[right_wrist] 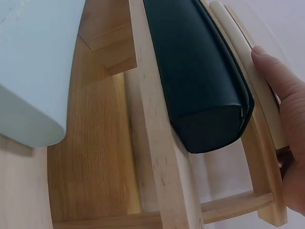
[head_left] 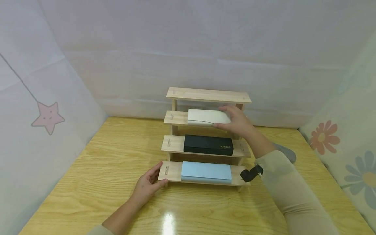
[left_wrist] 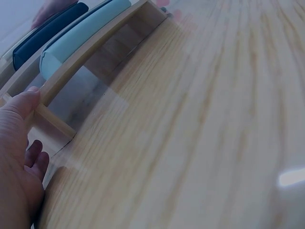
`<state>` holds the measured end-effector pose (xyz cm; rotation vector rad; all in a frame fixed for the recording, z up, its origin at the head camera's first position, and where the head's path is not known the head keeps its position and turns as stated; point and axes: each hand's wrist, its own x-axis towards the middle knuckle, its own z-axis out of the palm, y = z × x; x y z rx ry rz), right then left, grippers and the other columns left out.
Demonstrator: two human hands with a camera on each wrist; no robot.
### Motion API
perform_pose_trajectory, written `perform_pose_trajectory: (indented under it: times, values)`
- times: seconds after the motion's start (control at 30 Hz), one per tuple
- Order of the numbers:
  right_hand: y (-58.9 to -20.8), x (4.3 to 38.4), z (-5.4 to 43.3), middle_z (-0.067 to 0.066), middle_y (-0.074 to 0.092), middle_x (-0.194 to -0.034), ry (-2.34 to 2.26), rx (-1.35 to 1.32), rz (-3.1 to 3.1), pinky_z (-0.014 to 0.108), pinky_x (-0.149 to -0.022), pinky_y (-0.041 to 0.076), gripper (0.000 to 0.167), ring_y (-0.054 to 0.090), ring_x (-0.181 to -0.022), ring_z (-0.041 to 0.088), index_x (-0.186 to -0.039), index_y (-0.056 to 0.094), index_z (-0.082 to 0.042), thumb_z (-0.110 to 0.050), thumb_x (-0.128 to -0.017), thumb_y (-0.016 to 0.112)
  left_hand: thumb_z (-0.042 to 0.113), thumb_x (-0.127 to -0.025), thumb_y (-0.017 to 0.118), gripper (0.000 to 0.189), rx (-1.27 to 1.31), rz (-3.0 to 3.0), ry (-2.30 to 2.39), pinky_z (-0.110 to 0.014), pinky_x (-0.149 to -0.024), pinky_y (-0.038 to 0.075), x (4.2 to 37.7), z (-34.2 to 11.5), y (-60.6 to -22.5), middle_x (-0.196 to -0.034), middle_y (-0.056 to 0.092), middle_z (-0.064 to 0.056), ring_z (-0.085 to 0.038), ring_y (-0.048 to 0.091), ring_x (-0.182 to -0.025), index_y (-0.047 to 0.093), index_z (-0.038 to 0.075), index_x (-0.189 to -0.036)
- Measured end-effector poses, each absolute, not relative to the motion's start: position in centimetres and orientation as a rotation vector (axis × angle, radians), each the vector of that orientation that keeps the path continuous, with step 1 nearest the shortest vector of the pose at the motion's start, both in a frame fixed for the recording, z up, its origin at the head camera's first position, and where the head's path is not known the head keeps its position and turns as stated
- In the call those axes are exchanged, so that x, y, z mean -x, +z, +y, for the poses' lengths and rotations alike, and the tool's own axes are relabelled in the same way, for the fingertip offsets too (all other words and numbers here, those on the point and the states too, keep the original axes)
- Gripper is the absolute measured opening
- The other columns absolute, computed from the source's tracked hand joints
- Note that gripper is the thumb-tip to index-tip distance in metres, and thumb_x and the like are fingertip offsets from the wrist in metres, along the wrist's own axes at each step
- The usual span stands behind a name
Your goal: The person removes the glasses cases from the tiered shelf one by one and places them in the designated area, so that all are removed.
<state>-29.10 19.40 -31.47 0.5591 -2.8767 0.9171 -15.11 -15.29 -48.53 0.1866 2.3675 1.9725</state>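
A wooden tiered rack (head_left: pixel 173 139) stands on the table, stepping up away from me. At the left end of its lowest shelf, my left hand (head_left: pixel 148 185) grips the board, thumb at the front edge. My right hand (head_left: pixel 235 121) holds the right end of a white glasses case (head_left: pixel 202 117) on the second shelf from the top, thumb in front and fingers behind. One shelf lower lies a black glasses case (head_left: pixel 208 145) with lettering on it. A light blue glasses case (head_left: pixel 206 171) lies on the lowest shelf. The top shelf (head_left: pixel 208 94) bears no case.
A grey rounded object (head_left: pixel 285 152) lies on the wooden table (head_left: pixel 97 169) right of the rack, partly behind my right forearm. A black device (head_left: pixel 251 173) is at my right sleeve. Pale cloth walls (head_left: pixel 141 75) enclose the table's back and sides.
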Motion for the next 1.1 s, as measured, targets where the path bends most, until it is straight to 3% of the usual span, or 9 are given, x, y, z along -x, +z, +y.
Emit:
perform_pose_trajectory:
  times: [0.67,0.97,1.1]
  values:
    - [-31.5,29.1,18.9,0.01,0.045,-0.152,0.858,-0.549,-2.889,0.056,-0.117,0.031,0.085,0.037,-0.142,0.033,-0.145,0.047,-0.013,-0.054,-0.077,0.078,0.014,-0.086,0.075,0.072,-0.201,2.363,1.982,-0.043,-0.114,0.035,15.0,-15.1,-48.2,-0.155,0.037,-0.014,-0.033,0.038,-0.142,0.04,0.003,-0.148]
    - [-31.5,28.5,20.2,0.01,0.041,-0.154,0.888,-0.484,-2.875,0.062,-0.116,0.027,0.084,0.032,-0.144,0.036,-0.146,0.047,-0.017,-0.057,-0.079,0.076,0.011,-0.086,0.076,0.073,-0.226,2.369,1.984,-0.036,-0.112,0.04,15.2,-15.1,-48.3,-0.154,0.038,-0.017,-0.035,0.038,-0.141,0.04,0.001,-0.148]
    - [-31.5,28.3,21.3,0.01,0.042,-0.153,0.896,-0.462,-2.857,0.063,-0.115,0.028,0.083,0.033,-0.143,0.036,-0.146,0.047,-0.019,-0.057,-0.078,0.076,0.013,-0.086,0.076,0.073,-0.234,2.371,1.977,-0.041,-0.113,0.038,15.4,-15.1,-48.3,-0.155,0.037,-0.017,-0.035,0.038,-0.141,0.039,0.001,-0.148]
